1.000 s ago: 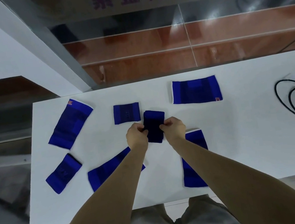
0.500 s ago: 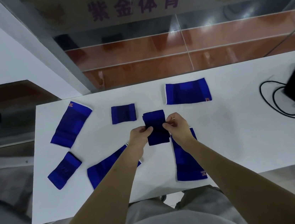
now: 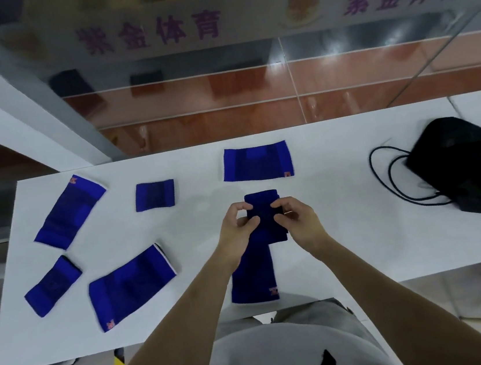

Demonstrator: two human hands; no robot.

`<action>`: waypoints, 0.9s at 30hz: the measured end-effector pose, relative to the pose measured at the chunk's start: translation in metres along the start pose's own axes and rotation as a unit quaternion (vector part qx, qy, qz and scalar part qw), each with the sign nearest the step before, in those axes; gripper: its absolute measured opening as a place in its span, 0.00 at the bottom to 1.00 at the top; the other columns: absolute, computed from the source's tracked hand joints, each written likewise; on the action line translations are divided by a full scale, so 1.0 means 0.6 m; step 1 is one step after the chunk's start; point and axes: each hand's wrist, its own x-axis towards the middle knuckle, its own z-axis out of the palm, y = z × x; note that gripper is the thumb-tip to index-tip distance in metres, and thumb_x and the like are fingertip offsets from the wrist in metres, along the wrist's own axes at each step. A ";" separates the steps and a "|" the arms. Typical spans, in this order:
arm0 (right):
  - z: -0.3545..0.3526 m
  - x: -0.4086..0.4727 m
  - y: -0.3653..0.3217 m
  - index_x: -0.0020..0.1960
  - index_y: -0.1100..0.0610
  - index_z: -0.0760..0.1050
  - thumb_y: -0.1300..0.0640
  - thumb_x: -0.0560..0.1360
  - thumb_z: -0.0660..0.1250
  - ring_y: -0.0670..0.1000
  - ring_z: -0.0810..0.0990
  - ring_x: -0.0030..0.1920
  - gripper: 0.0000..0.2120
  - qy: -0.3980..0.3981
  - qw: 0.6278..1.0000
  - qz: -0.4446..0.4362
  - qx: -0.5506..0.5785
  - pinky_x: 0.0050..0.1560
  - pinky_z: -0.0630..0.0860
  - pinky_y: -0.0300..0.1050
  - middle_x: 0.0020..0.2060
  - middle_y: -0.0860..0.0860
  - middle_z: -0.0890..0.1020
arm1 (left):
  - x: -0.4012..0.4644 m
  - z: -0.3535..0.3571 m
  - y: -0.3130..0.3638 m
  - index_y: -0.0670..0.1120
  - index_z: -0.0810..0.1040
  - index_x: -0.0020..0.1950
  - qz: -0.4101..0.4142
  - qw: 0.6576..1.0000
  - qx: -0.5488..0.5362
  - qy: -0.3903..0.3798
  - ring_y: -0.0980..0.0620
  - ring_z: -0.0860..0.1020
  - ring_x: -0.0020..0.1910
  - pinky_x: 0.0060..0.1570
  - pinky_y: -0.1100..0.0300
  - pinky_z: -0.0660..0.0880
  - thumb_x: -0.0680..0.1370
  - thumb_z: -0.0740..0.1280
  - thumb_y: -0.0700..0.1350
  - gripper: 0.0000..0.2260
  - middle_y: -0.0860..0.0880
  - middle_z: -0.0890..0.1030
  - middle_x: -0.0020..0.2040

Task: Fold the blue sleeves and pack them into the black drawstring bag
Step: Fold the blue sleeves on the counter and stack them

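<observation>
A: How is the folded sleeve (image 3: 264, 209) expected to handle?

B: It is judged to be light, soft and stretchy, a knitted tube that would spring open if let go. It should be taken at the two side edges, near the fold, so the layers are kept pressed together.

A: Where is it held at present?

B: It is pinched from both sides just above the white table (image 3: 343, 215), near the middle. The left hand (image 3: 238, 228) is closed on its nine o'clock edge, thumb above and fingers curled beneath. The right hand (image 3: 297, 221) is closed on its three o'clock edge in the same way. Both forearms are stretched forward from six o'clock, wrists bent slightly inward.

A: And the rest of the work?

B: Another sleeve (image 3: 253, 274) lies flat under the hands toward six o'clock. More are spread flat from seven to twelve o'clock. The black drawstring bag (image 3: 470, 166) is lying at three o'clock, well apart, its cord (image 3: 384, 176) looped beside it. Whether its mouth is open cannot be told.
</observation>
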 end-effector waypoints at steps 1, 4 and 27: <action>-0.017 -0.001 0.005 0.58 0.48 0.80 0.64 0.80 0.67 0.48 0.81 0.53 0.13 0.000 1.000 0.002 0.000 0.52 0.84 0.46 0.51 0.42 0.83 | 0.002 0.017 -0.002 0.56 0.76 0.58 0.007 1.000 0.010 0.002 0.50 0.85 0.50 0.45 0.59 0.82 0.81 0.69 0.41 0.11 0.50 0.85 0.53; -0.063 -0.005 0.017 0.60 0.48 0.78 0.63 0.77 0.71 0.46 0.81 0.51 0.16 -0.019 1.000 -0.007 -0.017 0.48 0.81 0.38 0.52 0.46 0.83 | 0.008 0.059 -0.008 0.59 0.78 0.58 0.039 0.997 0.067 0.019 0.53 0.83 0.52 0.48 0.59 0.82 0.79 0.71 0.42 0.13 0.54 0.84 0.54; -0.210 0.019 0.107 0.68 0.51 0.71 0.58 0.81 0.68 0.48 0.82 0.56 0.17 -0.061 0.995 0.067 -0.040 0.54 0.78 0.38 0.56 0.49 0.83 | 0.072 0.223 -0.066 0.46 0.80 0.58 -0.043 0.972 0.216 0.087 0.50 0.82 0.49 0.51 0.55 0.80 0.78 0.71 0.51 0.12 0.50 0.83 0.48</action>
